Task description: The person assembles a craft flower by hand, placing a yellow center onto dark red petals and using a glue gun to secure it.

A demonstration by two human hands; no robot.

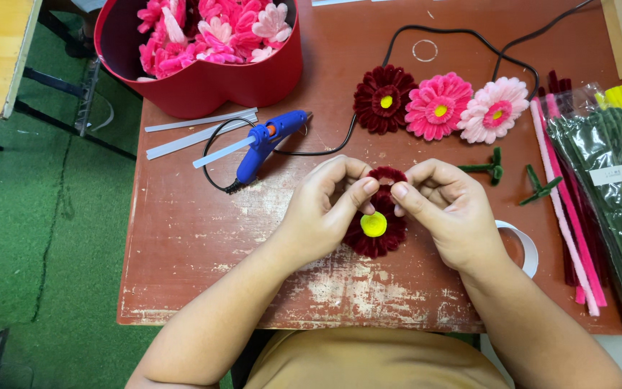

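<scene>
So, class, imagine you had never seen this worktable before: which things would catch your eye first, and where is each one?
First, at the centre, the left hand and right hand pinch a dark red fuzzy flower with a yellow middle. Behind them, three finished flowers lie in a row, dark red, bright pink and pale pink. At the far left corner stands a red heart-shaped box full of pink flowers, with a blue glue gun lying just in front of it.
</scene>
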